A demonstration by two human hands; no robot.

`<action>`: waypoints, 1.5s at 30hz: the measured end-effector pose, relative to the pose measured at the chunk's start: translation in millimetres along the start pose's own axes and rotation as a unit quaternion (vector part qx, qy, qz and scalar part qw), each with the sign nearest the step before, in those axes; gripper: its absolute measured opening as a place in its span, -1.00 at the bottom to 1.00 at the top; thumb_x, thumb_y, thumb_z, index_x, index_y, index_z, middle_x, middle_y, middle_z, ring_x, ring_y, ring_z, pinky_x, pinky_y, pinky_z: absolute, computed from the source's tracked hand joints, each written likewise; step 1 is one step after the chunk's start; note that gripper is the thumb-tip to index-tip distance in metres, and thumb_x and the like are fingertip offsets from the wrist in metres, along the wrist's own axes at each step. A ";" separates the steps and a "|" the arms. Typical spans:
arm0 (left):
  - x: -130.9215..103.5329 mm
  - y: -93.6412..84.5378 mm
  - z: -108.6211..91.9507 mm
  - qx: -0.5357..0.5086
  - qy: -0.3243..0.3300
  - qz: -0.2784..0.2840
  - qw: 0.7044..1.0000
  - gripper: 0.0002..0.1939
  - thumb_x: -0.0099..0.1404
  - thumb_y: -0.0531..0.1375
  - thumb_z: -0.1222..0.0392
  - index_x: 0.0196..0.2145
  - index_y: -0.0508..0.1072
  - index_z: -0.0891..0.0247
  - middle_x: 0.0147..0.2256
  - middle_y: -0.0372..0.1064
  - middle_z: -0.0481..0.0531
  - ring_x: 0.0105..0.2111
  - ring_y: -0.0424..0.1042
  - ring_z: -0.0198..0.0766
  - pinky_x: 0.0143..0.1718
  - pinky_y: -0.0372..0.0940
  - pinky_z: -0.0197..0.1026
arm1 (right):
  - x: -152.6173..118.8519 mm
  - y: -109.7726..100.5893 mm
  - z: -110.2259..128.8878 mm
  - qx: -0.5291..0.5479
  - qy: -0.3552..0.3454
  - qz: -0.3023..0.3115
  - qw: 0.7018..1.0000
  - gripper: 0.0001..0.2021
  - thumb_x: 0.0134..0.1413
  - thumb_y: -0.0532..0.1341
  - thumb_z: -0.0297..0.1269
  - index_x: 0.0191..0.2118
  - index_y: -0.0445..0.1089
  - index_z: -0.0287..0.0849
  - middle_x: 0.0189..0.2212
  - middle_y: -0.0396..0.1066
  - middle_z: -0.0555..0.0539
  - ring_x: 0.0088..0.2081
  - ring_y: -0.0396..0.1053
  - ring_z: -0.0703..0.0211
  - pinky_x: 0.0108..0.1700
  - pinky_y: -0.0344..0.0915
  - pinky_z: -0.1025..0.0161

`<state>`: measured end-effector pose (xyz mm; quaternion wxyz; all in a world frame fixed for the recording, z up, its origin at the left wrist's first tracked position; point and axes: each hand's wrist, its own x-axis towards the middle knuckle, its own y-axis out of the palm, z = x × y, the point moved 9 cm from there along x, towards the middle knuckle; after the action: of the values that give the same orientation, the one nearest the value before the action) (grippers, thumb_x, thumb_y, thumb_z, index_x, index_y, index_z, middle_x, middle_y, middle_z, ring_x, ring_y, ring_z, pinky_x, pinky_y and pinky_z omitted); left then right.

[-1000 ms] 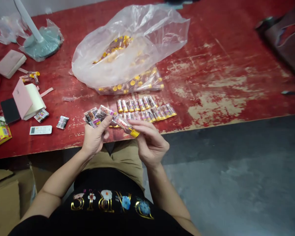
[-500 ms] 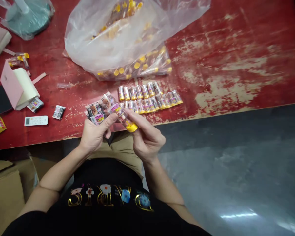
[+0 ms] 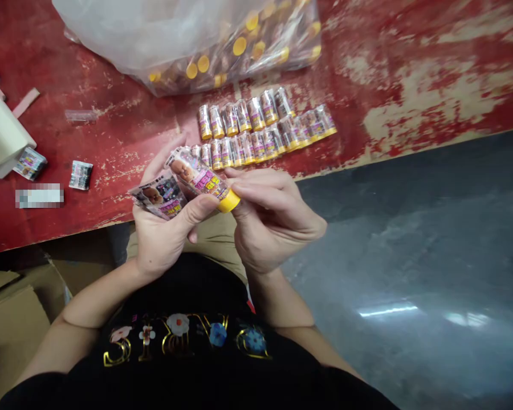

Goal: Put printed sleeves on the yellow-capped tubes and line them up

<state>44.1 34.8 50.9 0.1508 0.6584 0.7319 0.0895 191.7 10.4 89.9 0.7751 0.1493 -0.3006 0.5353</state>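
My left hand (image 3: 160, 236) is closed around a small stack of printed labels (image 3: 162, 196) with a brown picture and pink lettering. Its thumb also presses on a clear tube (image 3: 200, 179) that has a yellow cap. A similar printed label lines this tube and reaches down close to the cap. My right hand (image 3: 277, 219) pinches the tube at its capped end, with the thumb and fingers beside the yellow cap (image 3: 229, 201). Just beyond my hands, two rows of finished-looking capped tubes (image 3: 256, 145) stand or lean close together on the red table (image 3: 123, 148).
A big clear plastic bag (image 3: 235, 57) full of yellow-capped tubes lies at the back. To the left are small packets (image 3: 81, 175), a blurred white object (image 3: 40, 196), an empty-looking clear tube (image 3: 81, 116) and a white-and-pink box (image 3: 4, 134). Cardboard (image 3: 12, 324) sits below the table edge.
The view has moved closer to the hands. The printed label now sits deeper in the tube, near the yellow cap. Both hands keep hold of the tube.
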 end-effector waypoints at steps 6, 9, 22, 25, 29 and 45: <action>3.5 0.6 7.9 -0.013 0.012 -0.015 1.000 -0.39 0.00 0.49 -0.02 -0.01 0.46 0.11 -0.35 0.47 -0.09 -0.62 0.31 -0.48 -0.74 0.15 -0.41 | 0.4 0.1 -7.4 0.011 0.014 -0.017 1.000 -0.88 0.26 0.27 -0.25 -0.13 0.53 0.10 -0.32 0.47 0.01 -0.19 0.50 0.12 0.06 0.50 -0.12; 6.5 -0.5 12.2 -0.014 0.002 -0.012 1.000 -0.40 0.00 0.48 -0.03 -0.02 0.46 0.12 -0.36 0.46 -0.10 -0.65 0.27 -0.51 -0.74 0.14 -0.41 | -1.7 4.2 -17.1 0.011 0.052 -0.002 0.999 -0.90 0.26 0.27 -0.18 -0.16 0.53 0.06 -0.31 0.47 -0.01 -0.15 0.49 0.09 0.10 0.47 -0.12; 31.1 -33.8 55.6 -0.082 -0.083 -0.055 0.992 -0.58 -0.03 0.49 0.00 -0.41 0.44 0.31 -0.44 0.41 -0.09 -0.64 0.24 -0.53 -0.77 0.08 -0.43 | -4.0 36.7 -50.4 -0.031 0.101 0.046 0.993 -0.97 0.17 0.33 -0.29 -0.26 0.53 -0.06 -0.33 0.49 -0.01 -0.24 0.46 0.18 -0.11 0.46 0.09; 38.5 -40.9 63.8 -0.097 -0.107 -0.060 0.988 -0.58 -0.04 0.50 0.00 -0.40 0.45 0.31 -0.41 0.43 -0.07 -0.63 0.25 -0.53 -0.76 0.07 -0.43 | -5.7 48.8 -60.7 -0.035 0.128 0.077 0.988 -0.95 0.18 0.32 -0.25 -0.26 0.52 -0.07 -0.30 0.49 -0.04 -0.20 0.46 0.14 -0.07 0.45 0.05; 55.7 -53.0 70.2 -0.089 -0.130 -0.047 0.986 -0.51 0.00 0.47 -0.06 -0.23 0.47 0.28 -0.35 0.49 -0.02 -0.58 0.39 -0.44 -0.72 0.10 -0.41 | 12.7 55.1 -72.2 -0.091 0.072 0.071 0.991 -0.91 0.24 0.26 -0.23 -0.23 0.51 -0.07 -0.30 0.49 -0.05 -0.20 0.46 0.11 -0.09 0.45 0.03; 75.8 -62.2 68.3 -0.196 -0.188 0.020 0.962 -0.70 0.29 0.27 0.20 -0.02 0.46 0.25 0.10 0.44 0.19 0.11 0.44 -0.02 -0.10 0.49 -0.07 | 41.7 84.3 -103.9 -0.131 0.056 0.216 0.966 -0.83 0.28 0.21 -0.15 -0.23 0.50 -0.09 -0.30 0.44 -0.05 -0.19 0.37 0.13 -0.04 0.33 0.05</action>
<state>2.3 98.0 -41.5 0.4098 0.6352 0.6455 0.1088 156.2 131.0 27.9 0.6694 -0.0516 -0.3495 0.6536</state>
